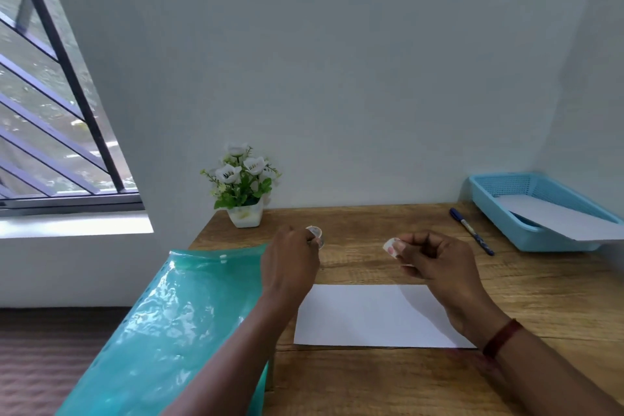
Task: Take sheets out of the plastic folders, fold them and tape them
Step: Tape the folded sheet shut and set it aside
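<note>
A folded white sheet (368,316) lies flat on the wooden table (388,382) in front of me. Above its far edge my left hand (292,262) grips a small clear tape roll (316,235). My right hand (435,258) is raised beside it, fingers pinched on a pulled strip of tape (391,246); the span between the hands is too faint to see. A teal plastic folder (169,331) rests on the table's left side, hanging over the edge, partly under my left forearm.
A light-blue basket (513,209) holding a white sheet (567,216) stands at the back right. A blue pen (471,231) lies beside it. A white pot of artificial flowers (243,184) sits at the back left against the wall. A barred window is at left.
</note>
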Motion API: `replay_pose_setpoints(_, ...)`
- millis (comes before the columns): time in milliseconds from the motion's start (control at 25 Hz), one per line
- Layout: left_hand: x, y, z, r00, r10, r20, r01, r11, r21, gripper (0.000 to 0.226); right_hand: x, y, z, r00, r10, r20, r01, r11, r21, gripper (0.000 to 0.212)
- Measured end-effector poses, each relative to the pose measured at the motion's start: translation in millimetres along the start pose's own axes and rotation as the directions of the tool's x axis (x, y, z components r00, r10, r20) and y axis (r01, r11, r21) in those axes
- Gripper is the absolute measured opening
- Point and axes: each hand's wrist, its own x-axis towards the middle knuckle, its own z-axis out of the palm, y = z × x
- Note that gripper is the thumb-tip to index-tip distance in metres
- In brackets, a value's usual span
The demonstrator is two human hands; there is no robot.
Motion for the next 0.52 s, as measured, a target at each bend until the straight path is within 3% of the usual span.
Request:
replay_pose_setpoints(240,23,-10,5,1.000,0.010,-0.014,-0.008,0.990,0.143,0.017,5,3,-4,0.998,-0.007,-0.070,0.004,0.999,-0.053,0.015)
replay_pose_setpoints(520,39,-25,20,0.995,-0.017,0.101,-0.024,0.920,0.391,0.021,8,6,-3,0.999,-0.036,-0.033,0.032,0.993,-0.118,0.016)
